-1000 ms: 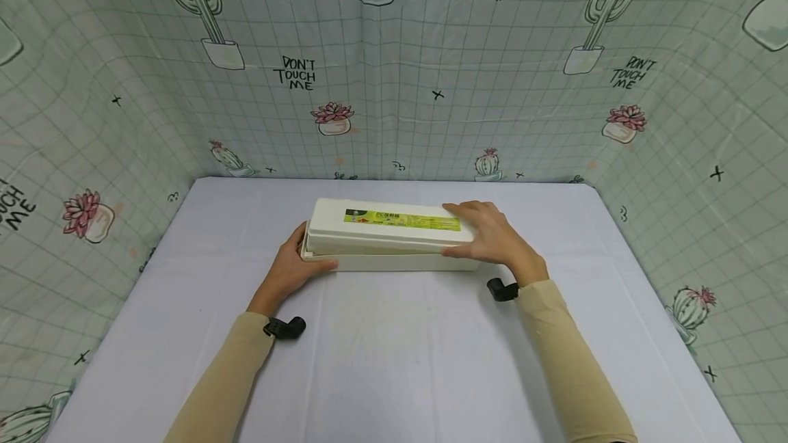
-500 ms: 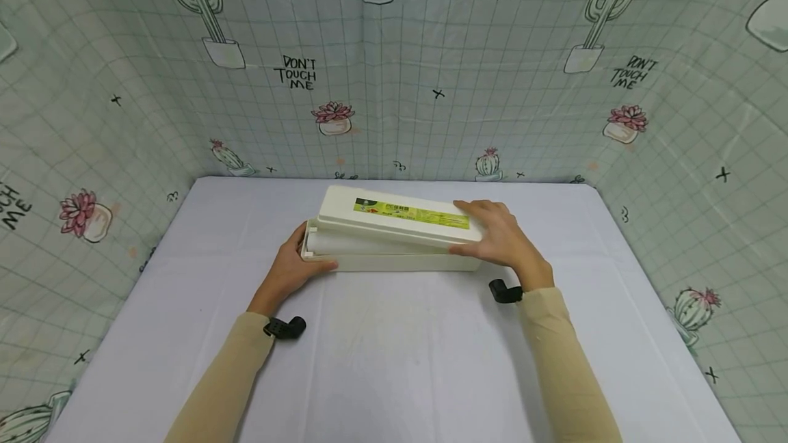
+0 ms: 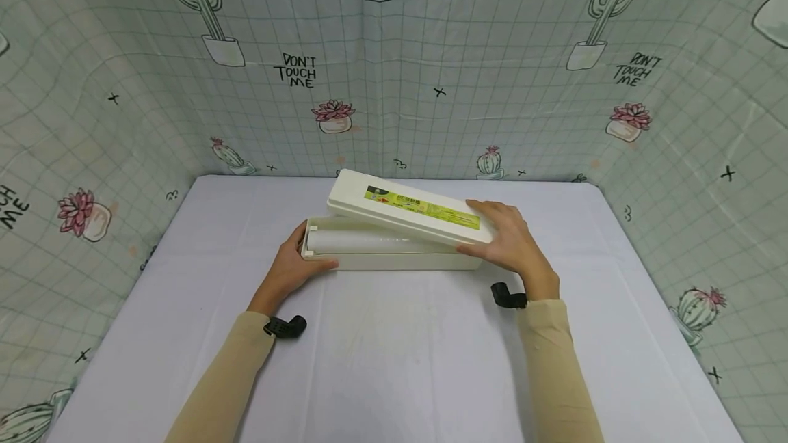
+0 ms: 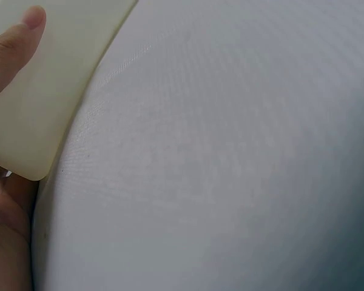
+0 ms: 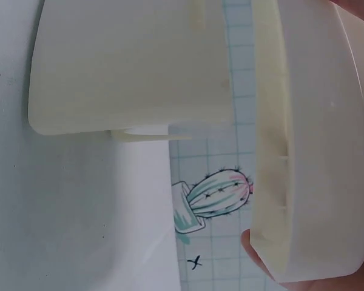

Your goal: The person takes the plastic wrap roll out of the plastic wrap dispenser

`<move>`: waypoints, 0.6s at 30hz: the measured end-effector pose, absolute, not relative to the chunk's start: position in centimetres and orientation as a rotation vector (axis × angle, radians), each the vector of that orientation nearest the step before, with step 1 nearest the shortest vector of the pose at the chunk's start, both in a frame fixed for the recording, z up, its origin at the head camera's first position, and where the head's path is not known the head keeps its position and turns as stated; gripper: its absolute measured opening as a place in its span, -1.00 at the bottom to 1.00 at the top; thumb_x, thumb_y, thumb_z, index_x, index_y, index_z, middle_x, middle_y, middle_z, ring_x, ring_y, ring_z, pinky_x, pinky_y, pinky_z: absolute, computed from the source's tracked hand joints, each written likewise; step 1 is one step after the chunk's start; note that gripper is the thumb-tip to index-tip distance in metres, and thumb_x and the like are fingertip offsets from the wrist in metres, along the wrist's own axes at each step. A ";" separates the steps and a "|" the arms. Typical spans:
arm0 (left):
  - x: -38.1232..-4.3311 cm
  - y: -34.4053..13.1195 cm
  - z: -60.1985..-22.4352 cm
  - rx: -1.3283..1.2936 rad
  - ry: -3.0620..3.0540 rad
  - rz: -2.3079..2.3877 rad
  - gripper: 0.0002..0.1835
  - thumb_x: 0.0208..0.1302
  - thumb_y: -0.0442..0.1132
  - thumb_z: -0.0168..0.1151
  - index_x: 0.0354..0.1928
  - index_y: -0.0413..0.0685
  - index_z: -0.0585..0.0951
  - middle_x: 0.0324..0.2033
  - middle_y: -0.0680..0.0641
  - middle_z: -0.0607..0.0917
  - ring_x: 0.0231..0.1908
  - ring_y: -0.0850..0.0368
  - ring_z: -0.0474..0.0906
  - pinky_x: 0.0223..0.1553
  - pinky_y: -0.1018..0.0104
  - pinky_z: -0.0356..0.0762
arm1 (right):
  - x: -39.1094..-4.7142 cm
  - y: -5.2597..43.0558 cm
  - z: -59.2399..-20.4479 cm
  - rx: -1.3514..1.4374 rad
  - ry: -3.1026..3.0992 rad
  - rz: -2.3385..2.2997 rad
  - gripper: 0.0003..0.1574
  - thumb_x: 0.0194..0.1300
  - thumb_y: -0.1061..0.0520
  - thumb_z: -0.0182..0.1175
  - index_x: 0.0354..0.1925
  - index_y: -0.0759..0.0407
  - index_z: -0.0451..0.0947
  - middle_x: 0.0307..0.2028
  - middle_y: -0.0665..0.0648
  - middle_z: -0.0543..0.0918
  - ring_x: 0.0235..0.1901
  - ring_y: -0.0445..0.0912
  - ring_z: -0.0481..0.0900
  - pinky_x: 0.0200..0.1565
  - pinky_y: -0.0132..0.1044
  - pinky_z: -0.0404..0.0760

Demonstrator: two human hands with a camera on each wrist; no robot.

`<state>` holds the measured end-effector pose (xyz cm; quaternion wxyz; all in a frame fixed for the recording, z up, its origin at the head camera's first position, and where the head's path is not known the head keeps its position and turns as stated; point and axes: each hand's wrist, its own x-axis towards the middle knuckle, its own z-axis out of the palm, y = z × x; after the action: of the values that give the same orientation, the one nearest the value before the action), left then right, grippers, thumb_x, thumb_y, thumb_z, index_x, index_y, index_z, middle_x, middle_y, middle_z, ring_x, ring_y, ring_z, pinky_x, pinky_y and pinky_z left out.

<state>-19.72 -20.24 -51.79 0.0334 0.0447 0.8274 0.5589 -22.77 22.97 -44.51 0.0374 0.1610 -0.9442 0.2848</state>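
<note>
The person's two hands are at opposite ends of a long off-white box (image 3: 394,262) that sits on the white tabletop (image 3: 382,354). The left hand (image 3: 294,266) holds the box's left end, thumb laid along the front wall and fingers wrapped around the end; the left wrist view shows that thumb (image 4: 18,51) against the wall's pale surface. The right hand (image 3: 509,241) grips the right end of the lid (image 3: 352,191), thumb on the near long side and fingers over the far one.

The lid is held slantwise above the box, its left end farther back and well apart from the left hand, its right end in the right hand's grasp over the box's right part. In the right wrist view a gap separates lid and box at that end, with the printed backdrop (image 5: 209,121) visible through it. A yellow-green label (image 3: 425,209) runs along the lid's top.

Inside the box, a white roll (image 3: 357,241) lies lengthwise between the hands, its left part just beside the left hand's end and its right part hidden under the lid.
</note>
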 end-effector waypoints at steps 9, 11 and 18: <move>-19.9 -20.1 -51.4 0.104 2.512 1.708 0.16 0.15 -0.20 0.59 0.65 0.01 0.02 0.41 -0.27 0.40 0.28 -0.25 0.41 0.33 -0.17 0.34 | -22.3 23.3 -44.1 0.466 -2.909 0.857 0.19 -0.04 -0.35 0.58 0.49 -0.10 0.39 0.40 0.26 0.46 0.33 0.29 0.30 0.26 0.28 0.31; -19.9 -20.2 -51.4 0.102 2.502 1.718 0.16 0.14 -0.21 0.59 0.65 0.00 0.03 0.41 -0.28 0.40 0.28 -0.26 0.41 0.33 -0.17 0.33 | -22.2 23.4 -43.9 0.459 -2.903 0.859 0.19 -0.05 -0.33 0.59 0.49 -0.09 0.39 0.40 0.27 0.46 0.34 0.30 0.30 0.27 0.30 0.30; -19.9 -20.3 -51.4 0.120 2.509 1.731 0.17 0.12 -0.15 0.61 0.65 0.10 0.05 0.39 -0.20 0.44 0.26 -0.17 0.43 0.32 -0.11 0.35 | -22.0 24.2 -43.8 0.431 -2.867 0.880 0.15 -0.01 -0.27 0.58 0.48 -0.04 0.40 0.37 0.31 0.47 0.33 0.34 0.30 0.27 0.31 0.29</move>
<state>-19.90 -20.29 -51.38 0.0458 0.0391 0.8216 0.5668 -22.03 24.15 -43.83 0.0559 0.1420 -0.9448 0.2901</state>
